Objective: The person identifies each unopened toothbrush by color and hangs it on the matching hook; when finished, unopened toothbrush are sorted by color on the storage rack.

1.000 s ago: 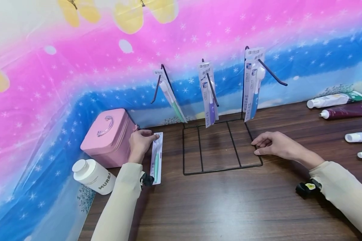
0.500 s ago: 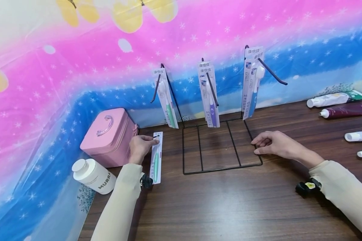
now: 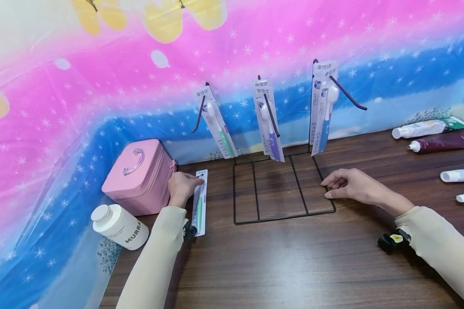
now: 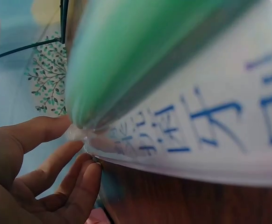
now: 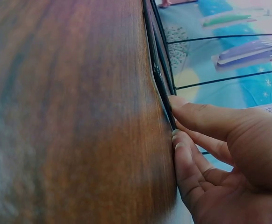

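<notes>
My left hand (image 3: 183, 186) is at the upper end of a packaged green toothbrush (image 3: 200, 204) lying on the table. In the left wrist view its thumb and fingers pinch the clear end of the package, whose green handle (image 4: 126, 60) looms close. My right hand (image 3: 353, 185) pinches the right side bar of a black wire display rack (image 3: 286, 216); thumb and fingertips meet at the bar in the right wrist view. From the rack's hooks hang a green toothbrush pack (image 3: 221, 128), purple toothbrush packs (image 3: 271, 137) and blue toothbrush packs (image 3: 325, 124).
A pink case (image 3: 137, 180) stands left of my left hand, with a white bottle (image 3: 123, 229) in front of it. Several tubes, among them a maroon tube (image 3: 444, 142), lie at the right. A patterned cloth (image 3: 255, 38) hangs behind the wooden table (image 3: 286, 266).
The hanging green and purple packs have swung on their hooks. My left hand has shifted slightly toward the toothbrush pack on the table. My right hand keeps its place on the rack.
</notes>
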Available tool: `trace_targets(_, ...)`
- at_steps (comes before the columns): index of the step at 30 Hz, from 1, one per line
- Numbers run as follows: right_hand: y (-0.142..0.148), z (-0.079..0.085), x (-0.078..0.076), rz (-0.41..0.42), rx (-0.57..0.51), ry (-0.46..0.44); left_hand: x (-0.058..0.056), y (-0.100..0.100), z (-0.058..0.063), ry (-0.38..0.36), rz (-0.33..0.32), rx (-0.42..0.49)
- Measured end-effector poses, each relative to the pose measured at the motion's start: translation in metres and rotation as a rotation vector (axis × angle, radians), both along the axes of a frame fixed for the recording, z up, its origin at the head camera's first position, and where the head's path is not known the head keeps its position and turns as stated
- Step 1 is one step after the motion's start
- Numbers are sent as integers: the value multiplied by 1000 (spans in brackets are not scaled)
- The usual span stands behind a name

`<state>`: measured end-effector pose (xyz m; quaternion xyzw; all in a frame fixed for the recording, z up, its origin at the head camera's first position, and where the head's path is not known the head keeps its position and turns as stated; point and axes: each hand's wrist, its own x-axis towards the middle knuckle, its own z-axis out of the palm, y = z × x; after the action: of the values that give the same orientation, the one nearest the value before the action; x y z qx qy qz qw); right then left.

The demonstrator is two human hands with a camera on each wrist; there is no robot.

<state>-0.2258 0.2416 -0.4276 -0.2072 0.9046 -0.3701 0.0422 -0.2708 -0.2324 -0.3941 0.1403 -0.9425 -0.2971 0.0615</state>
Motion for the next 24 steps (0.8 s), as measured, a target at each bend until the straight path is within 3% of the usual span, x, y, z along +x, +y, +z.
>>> trace_targets(7,0,1,0,3,7,-1,5,5,3,-11,56,59)
trace_targets(16,1,1,0,-5,-2,-13,21,12,17,55,2,320)
trace_targets(24,0,-1,0,-6,2,-14,35,19,36,142,-28,410)
